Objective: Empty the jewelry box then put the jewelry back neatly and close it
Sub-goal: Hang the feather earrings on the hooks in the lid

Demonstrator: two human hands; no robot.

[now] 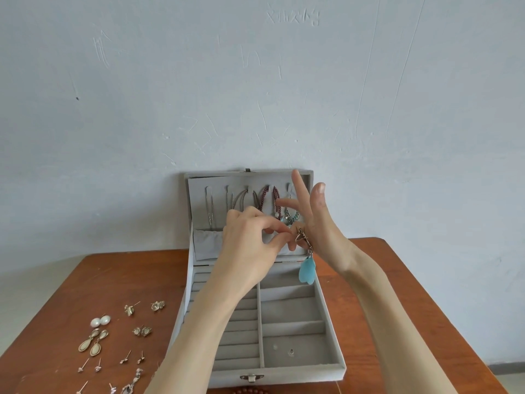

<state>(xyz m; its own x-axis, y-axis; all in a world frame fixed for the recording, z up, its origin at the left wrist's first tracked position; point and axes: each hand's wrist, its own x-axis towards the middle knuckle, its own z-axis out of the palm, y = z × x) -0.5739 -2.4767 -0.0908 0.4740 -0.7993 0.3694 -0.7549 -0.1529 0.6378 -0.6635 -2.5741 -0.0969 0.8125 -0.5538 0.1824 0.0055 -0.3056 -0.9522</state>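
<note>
A grey jewelry box [335,345] stands open on the wooden table, lid upright against the wall. Several necklaces [268,199] hang on hooks inside the lid [199,194]. My left hand [250,234] and my right hand [315,220] meet in front of the lid, both pinching a metal chain with a blue feather pendant [306,270] that dangles over the tray. My right hand's forefinger and thumb point up. The tray compartments [295,308] look bare apart from two tiny pieces [284,349] near the front right.
Several earrings lie on the table [113,280] left of the box: pearl studs [100,321], oval drops [93,342] and small studs [133,358]. A brown bead bracelet [251,391] peeks in at the bottom edge. The wall is close behind the box.
</note>
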